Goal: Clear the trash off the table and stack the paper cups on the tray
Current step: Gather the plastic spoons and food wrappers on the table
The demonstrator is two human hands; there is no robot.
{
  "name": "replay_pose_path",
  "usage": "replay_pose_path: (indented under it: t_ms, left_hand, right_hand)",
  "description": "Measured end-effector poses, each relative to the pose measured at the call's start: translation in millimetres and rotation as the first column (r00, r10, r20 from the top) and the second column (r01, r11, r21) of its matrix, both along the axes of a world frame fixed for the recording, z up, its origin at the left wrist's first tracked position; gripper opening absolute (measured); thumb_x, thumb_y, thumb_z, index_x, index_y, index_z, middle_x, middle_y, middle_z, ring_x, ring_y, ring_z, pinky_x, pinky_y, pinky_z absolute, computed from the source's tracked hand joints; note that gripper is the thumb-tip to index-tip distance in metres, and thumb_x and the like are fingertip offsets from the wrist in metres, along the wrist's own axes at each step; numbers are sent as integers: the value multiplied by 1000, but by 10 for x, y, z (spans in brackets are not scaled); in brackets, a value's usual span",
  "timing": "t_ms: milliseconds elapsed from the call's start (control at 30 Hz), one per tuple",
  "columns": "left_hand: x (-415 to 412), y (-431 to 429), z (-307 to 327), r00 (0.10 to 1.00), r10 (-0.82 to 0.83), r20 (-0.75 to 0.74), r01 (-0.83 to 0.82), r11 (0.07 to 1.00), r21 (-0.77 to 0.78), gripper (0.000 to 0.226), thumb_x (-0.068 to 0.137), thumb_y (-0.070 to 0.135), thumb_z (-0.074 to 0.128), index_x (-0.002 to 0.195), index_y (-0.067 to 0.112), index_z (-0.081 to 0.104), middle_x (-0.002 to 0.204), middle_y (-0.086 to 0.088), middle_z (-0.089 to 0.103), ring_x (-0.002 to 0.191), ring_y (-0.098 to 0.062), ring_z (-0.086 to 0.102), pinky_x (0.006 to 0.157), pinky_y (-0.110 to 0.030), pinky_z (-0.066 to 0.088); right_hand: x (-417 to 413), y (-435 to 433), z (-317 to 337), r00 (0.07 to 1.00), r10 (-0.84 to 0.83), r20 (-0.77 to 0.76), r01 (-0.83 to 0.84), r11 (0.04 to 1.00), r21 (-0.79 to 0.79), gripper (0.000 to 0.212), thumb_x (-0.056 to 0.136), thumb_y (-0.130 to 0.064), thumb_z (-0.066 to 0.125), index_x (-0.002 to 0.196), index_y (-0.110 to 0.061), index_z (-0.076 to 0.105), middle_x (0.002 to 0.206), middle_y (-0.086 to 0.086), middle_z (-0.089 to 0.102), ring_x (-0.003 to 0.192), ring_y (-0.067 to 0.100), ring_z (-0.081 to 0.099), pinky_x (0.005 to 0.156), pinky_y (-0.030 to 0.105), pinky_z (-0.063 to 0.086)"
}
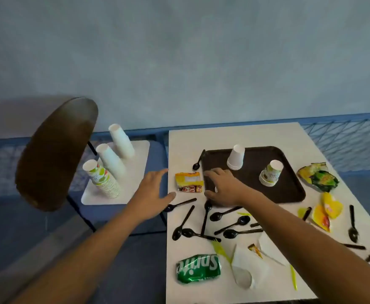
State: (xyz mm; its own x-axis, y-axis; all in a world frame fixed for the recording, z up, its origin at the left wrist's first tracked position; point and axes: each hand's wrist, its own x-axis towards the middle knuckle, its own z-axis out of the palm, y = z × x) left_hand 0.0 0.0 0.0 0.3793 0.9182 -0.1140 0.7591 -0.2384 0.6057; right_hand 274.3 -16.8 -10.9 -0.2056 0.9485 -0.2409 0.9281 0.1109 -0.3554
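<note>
We see a white table [256,134]: a tray [252,189] toward its far edge, a wrapper [188,182] at the left edge, spoons [243,220] across the middle, a can [198,268] and napkin [245,268] by the near edge, bags [320,179] along the right edge.

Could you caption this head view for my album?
Left hand and right hand flank a snack wrapper beside the tray of upturned paper cups.

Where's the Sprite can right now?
In the head view, the crushed Sprite can lies at the near left edge of the white table, just left of the crumpled white paper.
</note>
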Motion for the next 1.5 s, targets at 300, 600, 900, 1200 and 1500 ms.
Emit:
replay_pose_path:
  t_ms: [300,600,900,1200,1500]
  left_hand:
    - [199,595,-632,998,70,10,-63,944,-324,76,98,39,68,161,29,27,159,-7,31,143,-25,44,115,-36,37]
    - [247,1256,-1294,993,111,36,-82,882,-463,74,97,34,70,160,28,31,158,-9,36,133,-27,54,112,-46,48]
    - [221,1577,-1558,982,157,101,-92,878,-469,68,98,20,67,157,28,34,149,-1,48,120,-16,60,91,-26,46]
    - [384,1805,-1617,858,370,356,-71,772,-632,37,91,44,75,124,32,68,114,11,77,109,-13,72,100,-39,55]
    - [229,1822,-1673,744,534,402,-217,762,-611,9,98,21,72,104,28,69,101,5,78,93,-17,74,79,-35,59]
  right_hand:
    - [-464,651,-847,985,-172,26,173,980,-99,68,94,-33,60,154,-16,31,154,11,36,135,37,37,107,53,44]
    - [-759,1201,-1646,962,-130,241,164,978,-127,76,86,-29,67,152,-16,29,157,13,31,146,38,27,112,60,34]
    - [-826,1206,-1756,947,-304,103,291,949,124,40,92,-35,51,129,-17,53,113,4,65,101,31,63,91,47,46]
    - [-978,1388,-1297,450,-564,-692,577,775,-256,22,104,-18,40,123,-21,51,91,0,65,80,13,62,75,42,53]
    - [-563,1985,-1509,746,-623,-234,648,760,43,46,95,-16,47,141,-18,53,129,13,49,117,35,47,97,45,44]
